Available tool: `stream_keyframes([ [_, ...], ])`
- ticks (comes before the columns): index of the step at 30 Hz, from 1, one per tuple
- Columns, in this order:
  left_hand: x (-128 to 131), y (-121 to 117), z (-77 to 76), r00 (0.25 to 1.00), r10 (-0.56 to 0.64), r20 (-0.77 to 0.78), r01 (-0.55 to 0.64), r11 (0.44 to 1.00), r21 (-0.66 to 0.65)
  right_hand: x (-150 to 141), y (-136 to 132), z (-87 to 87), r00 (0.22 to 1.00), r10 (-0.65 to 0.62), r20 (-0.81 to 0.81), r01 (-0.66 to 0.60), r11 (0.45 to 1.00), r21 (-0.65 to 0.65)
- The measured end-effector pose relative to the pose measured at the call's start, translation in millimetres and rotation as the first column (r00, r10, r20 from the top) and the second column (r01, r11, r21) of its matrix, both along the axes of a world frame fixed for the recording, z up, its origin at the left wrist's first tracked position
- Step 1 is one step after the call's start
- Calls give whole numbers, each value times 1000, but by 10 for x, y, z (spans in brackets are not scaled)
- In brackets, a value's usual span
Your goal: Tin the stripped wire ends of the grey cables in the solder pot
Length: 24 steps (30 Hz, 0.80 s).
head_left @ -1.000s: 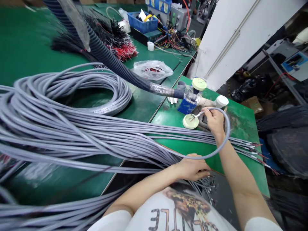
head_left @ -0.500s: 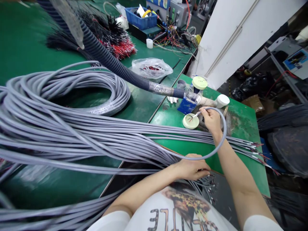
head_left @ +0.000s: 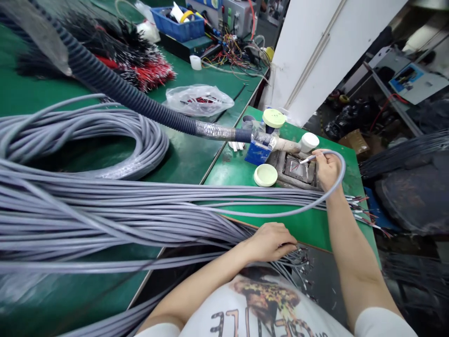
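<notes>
My right hand pinches the end of a grey cable that loops back toward me. Its stripped wire tips hang over a dark metal pot on the small green table. A round pale-green tin lies just left of the pot. My left hand rests at the table's near edge with its fingers curled over a bunch of grey cable ends. A thick bundle of grey cables runs across from the left.
A dark corrugated hose reaches from the upper left to above the pot. A blue box and white-lidded jars stand behind the pot. A cable coil, a plastic bag, black and red wires and a blue bin sit farther back.
My right hand has carried the cable end from the pale-green tin rightward to the metal pot. The view has shifted right. My left hand has stayed on the cable ends.
</notes>
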<state>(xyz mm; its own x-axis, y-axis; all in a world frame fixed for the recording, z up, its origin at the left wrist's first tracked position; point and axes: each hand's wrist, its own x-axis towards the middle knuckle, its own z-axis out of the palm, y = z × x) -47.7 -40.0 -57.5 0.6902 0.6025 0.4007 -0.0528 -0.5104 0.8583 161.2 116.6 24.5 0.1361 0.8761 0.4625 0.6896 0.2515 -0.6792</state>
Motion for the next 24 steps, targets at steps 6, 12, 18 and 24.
stream_keyframes([
  [6, -5, 5, 53, 999, -16, 43, 20, 996, -89, 301, 147, -175, 994, -95, 59, 93, 995, 41],
  [12, -3, 8, 63, 997, -8, 72, 18, 988, -150, 443, 268, -297, 982, -129, 135, 126, 992, 33],
  [18, -13, 15, 74, 998, 4, 62, 2, 995, -103, 513, 339, -397, 969, -162, 189, 157, 987, 41],
  [24, 14, 18, 16, 999, 5, -40, -3, 999, 33, 533, 364, -470, 958, -158, 241, 163, 987, -2],
])
